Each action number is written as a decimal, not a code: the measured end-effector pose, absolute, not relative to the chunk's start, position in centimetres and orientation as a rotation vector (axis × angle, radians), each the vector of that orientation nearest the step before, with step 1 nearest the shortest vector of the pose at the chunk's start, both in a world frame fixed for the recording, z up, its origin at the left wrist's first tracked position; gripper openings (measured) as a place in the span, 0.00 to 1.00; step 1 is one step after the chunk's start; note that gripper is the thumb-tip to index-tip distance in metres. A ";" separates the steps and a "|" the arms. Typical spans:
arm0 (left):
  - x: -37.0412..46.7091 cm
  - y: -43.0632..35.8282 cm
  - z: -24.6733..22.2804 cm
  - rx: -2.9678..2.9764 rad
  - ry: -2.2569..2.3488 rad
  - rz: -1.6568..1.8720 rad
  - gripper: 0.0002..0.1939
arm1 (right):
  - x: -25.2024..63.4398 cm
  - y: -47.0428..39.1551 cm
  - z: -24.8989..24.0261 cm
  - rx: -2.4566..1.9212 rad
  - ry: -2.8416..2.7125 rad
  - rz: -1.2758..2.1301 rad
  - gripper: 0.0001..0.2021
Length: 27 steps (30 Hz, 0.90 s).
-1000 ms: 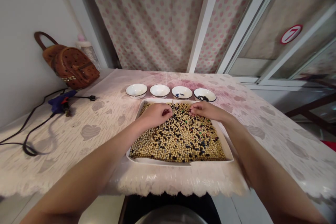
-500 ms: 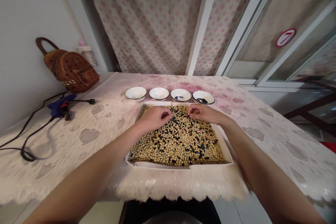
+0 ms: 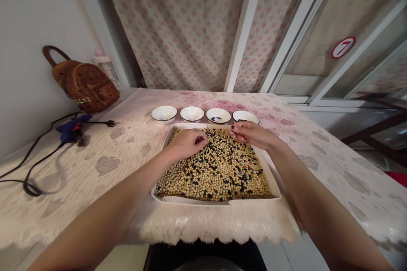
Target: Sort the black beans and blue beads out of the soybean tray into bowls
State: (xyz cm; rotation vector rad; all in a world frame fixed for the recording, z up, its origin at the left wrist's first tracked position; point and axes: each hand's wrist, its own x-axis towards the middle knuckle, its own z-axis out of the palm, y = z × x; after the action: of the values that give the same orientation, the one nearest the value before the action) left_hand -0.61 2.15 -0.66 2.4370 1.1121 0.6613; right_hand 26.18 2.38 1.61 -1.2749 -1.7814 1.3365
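Note:
A shallow white box full of beads lies in front of me; most beads are tan, with black, blue and a few green and pink ones mixed in. My left hand is over the box's far left part, its fingers curled into a pinch; whatever is in it is hidden. My right hand is raised at the far right edge of the box, thumb and fingers together, its contents too small to make out. Just behind it stands a white bowl with black beads, partly covered by the hand.
Left of that bowl stand a bowl with blue beads and two more white bowls, the middle one and the leftmost one. At the left are a blue glue gun with a cable, a brown backpack and a bottle.
My right hand has lifted from the beads and shifted slightly right and away from me, toward the bowl with black beads. The left hand stays almost where it was.

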 end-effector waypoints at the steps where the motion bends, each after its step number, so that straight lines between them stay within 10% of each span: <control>1: -0.6 2.2 -0.7 2.433 1.109 0.662 0.08 | 26.3 2.6 1.5 -1.275 -1.766 1.300 0.20; 10: -0.5 2.1 -0.5 2.437 1.119 0.659 0.07 | 31.8 6.9 -1.6 -1.613 -1.603 0.058 0.10; 27: -0.6 2.1 -0.5 2.438 1.128 0.651 0.08 | 31.0 5.8 -0.3 -1.475 -1.699 0.367 0.10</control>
State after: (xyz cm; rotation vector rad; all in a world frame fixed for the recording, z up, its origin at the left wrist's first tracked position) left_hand -0.57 2.11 -0.53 2.4382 1.1278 0.6509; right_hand 31.01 5.83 -0.28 -1.4746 -1.6991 0.3671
